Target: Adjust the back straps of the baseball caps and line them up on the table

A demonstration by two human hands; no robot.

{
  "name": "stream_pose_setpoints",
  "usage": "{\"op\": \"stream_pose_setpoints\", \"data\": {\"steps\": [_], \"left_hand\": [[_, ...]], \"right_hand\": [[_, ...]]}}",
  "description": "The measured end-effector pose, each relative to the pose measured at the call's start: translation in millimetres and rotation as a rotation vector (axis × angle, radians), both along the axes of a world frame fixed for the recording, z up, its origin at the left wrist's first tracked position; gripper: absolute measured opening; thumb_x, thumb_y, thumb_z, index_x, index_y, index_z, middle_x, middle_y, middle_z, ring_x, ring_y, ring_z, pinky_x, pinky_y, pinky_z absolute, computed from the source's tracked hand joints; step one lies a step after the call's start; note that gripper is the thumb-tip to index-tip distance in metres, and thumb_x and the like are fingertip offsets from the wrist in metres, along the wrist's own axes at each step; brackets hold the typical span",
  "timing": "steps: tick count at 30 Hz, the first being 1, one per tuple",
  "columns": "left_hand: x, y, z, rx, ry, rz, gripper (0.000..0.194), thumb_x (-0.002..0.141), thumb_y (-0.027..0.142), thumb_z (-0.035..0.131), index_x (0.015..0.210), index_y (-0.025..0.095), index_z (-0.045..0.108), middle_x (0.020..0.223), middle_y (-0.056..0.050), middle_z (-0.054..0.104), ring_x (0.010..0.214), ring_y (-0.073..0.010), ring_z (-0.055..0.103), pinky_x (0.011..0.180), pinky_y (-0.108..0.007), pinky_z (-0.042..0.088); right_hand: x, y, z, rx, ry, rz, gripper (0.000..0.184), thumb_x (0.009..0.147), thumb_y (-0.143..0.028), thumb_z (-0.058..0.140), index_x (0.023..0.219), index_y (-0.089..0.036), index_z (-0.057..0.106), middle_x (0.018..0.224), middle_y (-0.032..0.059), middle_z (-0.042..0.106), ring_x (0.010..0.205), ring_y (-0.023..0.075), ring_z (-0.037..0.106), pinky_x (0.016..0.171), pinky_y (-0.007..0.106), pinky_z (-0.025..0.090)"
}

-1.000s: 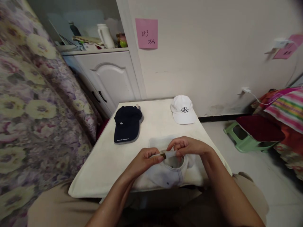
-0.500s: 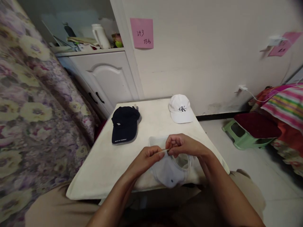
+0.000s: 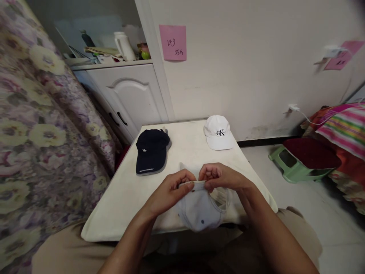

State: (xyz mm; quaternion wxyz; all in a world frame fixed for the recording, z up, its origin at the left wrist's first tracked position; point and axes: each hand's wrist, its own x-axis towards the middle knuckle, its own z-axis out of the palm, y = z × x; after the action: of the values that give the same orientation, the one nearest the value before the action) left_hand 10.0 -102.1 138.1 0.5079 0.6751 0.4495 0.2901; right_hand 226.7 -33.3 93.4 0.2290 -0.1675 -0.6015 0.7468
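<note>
A pale blue-white cap [image 3: 199, 213] lies at the near edge of the cream table [image 3: 119, 198], its back opening turned up. My left hand [image 3: 171, 190] and my right hand [image 3: 221, 178] meet above it, both pinching the cap's thin back strap [image 3: 196, 185] between thumb and fingers. A navy cap [image 3: 151, 150] rests further back on the left of the table. On the far right corner sits a white cap [image 3: 219, 132] with a black logo.
A floral curtain [image 3: 37, 125] hangs along the left. A white cabinet [image 3: 131, 95] with clutter on top stands behind the table. Pink notes [image 3: 172, 42] stick to the wall. A green stool [image 3: 296, 163] and striped bedding [image 3: 342, 129] are on the right.
My hands have drawn closer together on the strap, and the pale cap has shifted a little towards me. The other two caps have not moved.
</note>
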Motion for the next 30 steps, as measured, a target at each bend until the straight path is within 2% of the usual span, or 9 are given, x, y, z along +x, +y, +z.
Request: {"op": "stream_pose_setpoints", "data": {"steps": [5,8,12,16,22,26,30], "left_hand": [[-3.7,0.6,-12.9,-0.057,-0.092,0.008,0.024,0.091,0.039,0.057,0.104,0.019,0.056,0.071,0.004,0.047,0.062,-0.0106,0.040,0.054,-0.021,0.028],[-0.6,1.0,-16.3,-0.051,-0.108,0.025,0.024,0.091,0.039,0.058,0.106,0.020,0.055,0.066,0.006,0.041,0.057,-0.0090,0.035,0.051,-0.020,0.024],[2.8,1.2,-17.9,-0.039,-0.128,0.059,0.024,0.091,0.039,0.057,0.108,0.022,0.054,0.065,0.008,0.039,0.054,-0.0081,0.034,0.049,-0.020,0.023],[2.4,0.3,-19.0,-0.042,-0.138,0.060,0.024,0.092,0.039,0.057,0.108,0.022,0.053,0.064,0.008,0.038,0.054,-0.0081,0.034,0.049,-0.020,0.023],[2.4,-0.1,-21.3,-0.065,-0.154,0.035,0.024,0.092,0.038,0.055,0.108,0.021,0.054,0.068,0.005,0.044,0.058,-0.0094,0.037,0.051,-0.021,0.025],[2.5,-0.3,-20.3,-0.064,-0.151,0.028,0.021,0.090,0.036,0.058,0.104,0.020,0.057,0.072,0.004,0.051,0.063,-0.0107,0.043,0.056,-0.022,0.031],[2.3,-3.2,-14.9,-0.049,-0.121,0.020,0.025,0.083,0.027,0.067,0.106,0.021,0.059,0.088,0.001,0.060,0.082,-0.0144,0.053,0.071,-0.025,0.041]], "right_hand": [[0.1,4.0,-4.9,0.066,-0.055,0.005,0.029,0.075,-0.031,0.078,0.093,-0.015,0.062,0.077,-0.0005,0.063,0.066,0.0098,0.058,0.063,0.023,0.046],[-1.8,-1.5,-0.5,0.126,-0.050,-0.077,0.026,0.075,-0.027,0.078,0.092,-0.017,0.062,0.079,-0.0020,0.060,0.068,0.0095,0.054,0.064,0.022,0.043],[-3.2,-9.0,5.6,0.132,-0.055,-0.162,0.022,0.077,-0.025,0.075,0.092,-0.019,0.060,0.077,-0.0023,0.060,0.067,0.0101,0.053,0.062,0.023,0.040],[-2.7,-9.7,4.8,0.144,-0.092,-0.121,0.020,0.076,-0.024,0.075,0.089,-0.019,0.060,0.077,-0.0024,0.058,0.064,0.0097,0.050,0.060,0.023,0.040],[-4.1,-10.1,3.4,0.109,-0.099,-0.077,0.023,0.073,-0.026,0.078,0.086,-0.018,0.060,0.077,-0.0022,0.061,0.067,0.0110,0.054,0.063,0.025,0.042],[-3.1,-10.7,5.3,0.105,-0.106,-0.046,0.023,0.073,-0.027,0.078,0.081,-0.017,0.060,0.071,-0.0041,0.057,0.062,0.0087,0.050,0.060,0.023,0.039],[-1.7,-7.6,3.9,0.069,-0.072,-0.035,0.025,0.074,-0.031,0.078,0.080,-0.016,0.059,0.070,-0.0041,0.055,0.060,0.0082,0.047,0.057,0.022,0.037]]}}
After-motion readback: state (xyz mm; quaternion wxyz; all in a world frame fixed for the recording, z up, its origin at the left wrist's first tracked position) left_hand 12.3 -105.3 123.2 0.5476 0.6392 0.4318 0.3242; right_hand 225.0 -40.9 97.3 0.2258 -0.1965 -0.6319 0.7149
